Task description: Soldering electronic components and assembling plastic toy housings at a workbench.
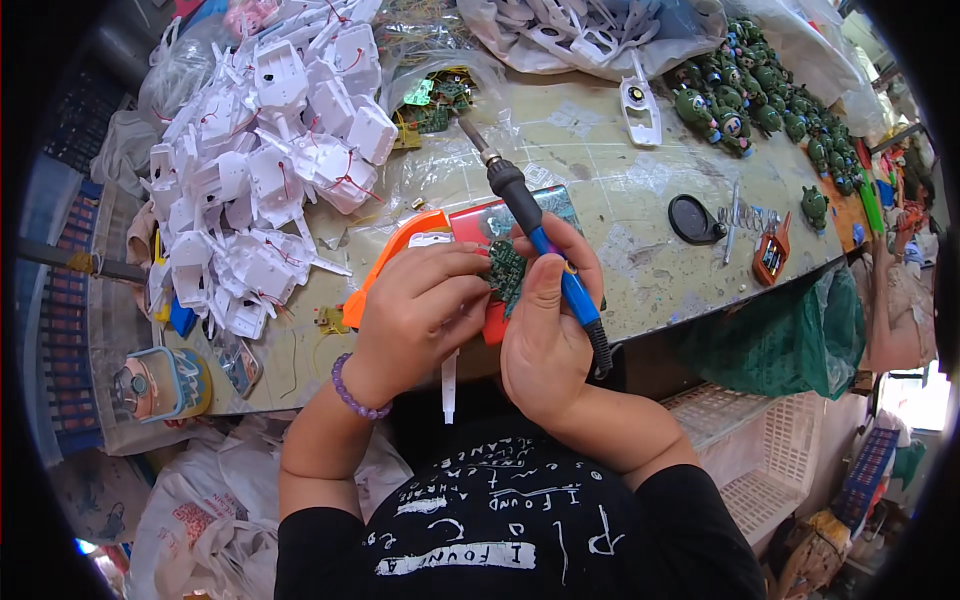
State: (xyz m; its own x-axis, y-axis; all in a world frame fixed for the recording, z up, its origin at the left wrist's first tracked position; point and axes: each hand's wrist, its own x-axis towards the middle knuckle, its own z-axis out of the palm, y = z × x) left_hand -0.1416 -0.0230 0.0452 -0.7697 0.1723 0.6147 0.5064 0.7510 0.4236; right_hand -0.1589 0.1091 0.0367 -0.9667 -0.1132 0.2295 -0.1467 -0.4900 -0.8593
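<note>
Both hands meet at bench edge: left hand (420, 305) pinches green circuit board (507, 270) over red tray (480, 225); right hand (545, 320) grips blue-handled soldering iron (530, 225), tip angled up and away from board. Soldering appears mid-run: heap of white shells (270, 150) with red wires at left, rows of finished green toys (760, 85) at far right. Clear bags (560, 30) of white parts at bench rear; black oval dish (693, 218) right of tray.

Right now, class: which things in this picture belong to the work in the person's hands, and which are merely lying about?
In the work:
left hand
right hand
green circuit board
blue-handled soldering iron
orange tray

Lying about:
heap of white plastic shells
green toy figures
black oval part
white basket
</note>
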